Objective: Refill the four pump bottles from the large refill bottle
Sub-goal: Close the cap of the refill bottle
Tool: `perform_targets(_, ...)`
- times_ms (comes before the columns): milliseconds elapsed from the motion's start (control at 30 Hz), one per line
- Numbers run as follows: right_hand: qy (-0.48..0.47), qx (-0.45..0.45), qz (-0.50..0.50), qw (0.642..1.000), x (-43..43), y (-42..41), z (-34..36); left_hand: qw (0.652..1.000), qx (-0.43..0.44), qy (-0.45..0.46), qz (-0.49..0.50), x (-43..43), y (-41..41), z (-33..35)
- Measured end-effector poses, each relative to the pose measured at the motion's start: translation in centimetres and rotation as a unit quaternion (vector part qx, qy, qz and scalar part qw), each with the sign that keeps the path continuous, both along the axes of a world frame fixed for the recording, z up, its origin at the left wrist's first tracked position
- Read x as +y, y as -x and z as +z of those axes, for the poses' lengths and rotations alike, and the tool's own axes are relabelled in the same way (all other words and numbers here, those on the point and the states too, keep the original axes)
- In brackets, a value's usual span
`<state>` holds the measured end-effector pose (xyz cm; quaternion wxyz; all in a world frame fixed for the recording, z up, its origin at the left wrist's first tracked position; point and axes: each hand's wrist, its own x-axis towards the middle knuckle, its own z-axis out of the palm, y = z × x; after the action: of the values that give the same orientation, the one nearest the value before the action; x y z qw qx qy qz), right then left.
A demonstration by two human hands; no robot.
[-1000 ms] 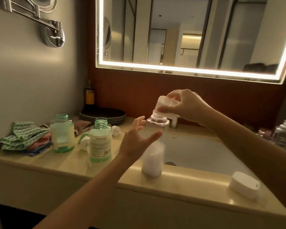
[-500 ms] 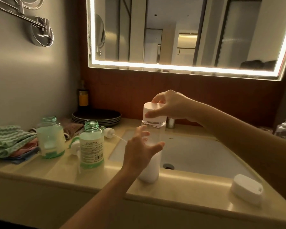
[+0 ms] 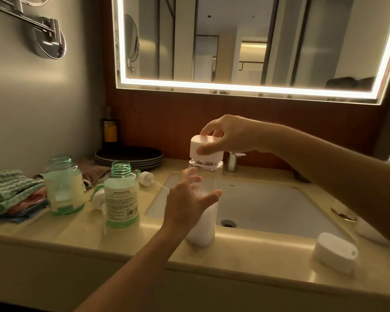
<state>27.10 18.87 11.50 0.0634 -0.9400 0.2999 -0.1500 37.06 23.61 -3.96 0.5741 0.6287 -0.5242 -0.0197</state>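
Observation:
The large clear refill bottle, white liquid in its lower part, stands on the counter's front edge by the sink. My right hand grips its white cap, which sits on the bottle's neck. Against the bottle's middle lies my left hand, fingers spread and thumb pointing right. Two uncapped green pump bottles stand to the left, one near the cloths and one with a label. Two white pump heads lie beside them, one with its tube and one by the labelled bottle.
The sink basin and faucet are behind the refill bottle. A white lid lies on the counter at the right. Stacked dark plates, an orange bottle and folded cloths fill the back left.
My right hand has lowered the white cap onto the refill bottle's neck. My left hand has moved in from the left to the bottle's body.

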Motion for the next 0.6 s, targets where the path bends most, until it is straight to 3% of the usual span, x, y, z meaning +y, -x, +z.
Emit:
perform_targets(167, -0.049, -0.011, 0.01, 0.999, -0.5, 0.4, 0.5, 1.0, -0.006, -0.006, 0.004, 0.0, 0.1, 0.1)
perform_targets(400, -0.012, -0.019, -0.015, 1.0, -0.3, -0.2, -0.3, 1.0, -0.006, -0.005, 0.006, 0.1, 0.2, 0.1)
perform_targets(600, 0.08, -0.037, -0.056, 0.995, 0.1, -0.3, -1.5, 1.0, -0.011, -0.004, 0.007, 0.1, 0.2, 0.1)
